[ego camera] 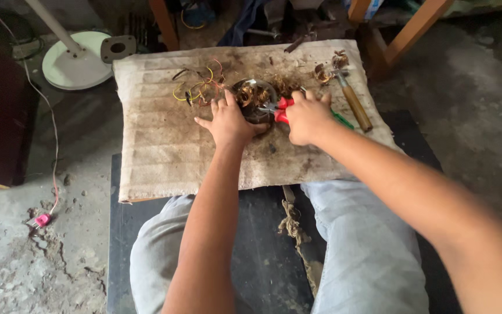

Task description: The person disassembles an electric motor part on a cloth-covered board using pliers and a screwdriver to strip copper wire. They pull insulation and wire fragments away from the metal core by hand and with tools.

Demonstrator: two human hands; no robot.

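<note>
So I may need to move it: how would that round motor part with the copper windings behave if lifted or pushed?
The motor part probably feels heavy, being metal packed with copper. Its loose wires look floppy and may snag.

1. The left hand [229, 122] lies flat on a round metal motor part [253, 97] with copper wire inside, holding it down on a dirty cloth-covered board [164, 145].
2. The right hand [308, 118] grips red-handled pliers [282, 109], whose jaws point left into the motor part.
3. A hammer [352, 102] with a wooden handle lies just right of the right hand, head to the far side.
4. Loose yellow and red wires [196, 87] lie just left of the motor part.
5. A white round fan base [76, 64] stands on the floor at far left.
6. A frayed rope [293, 224] hangs between the knees, near.
</note>
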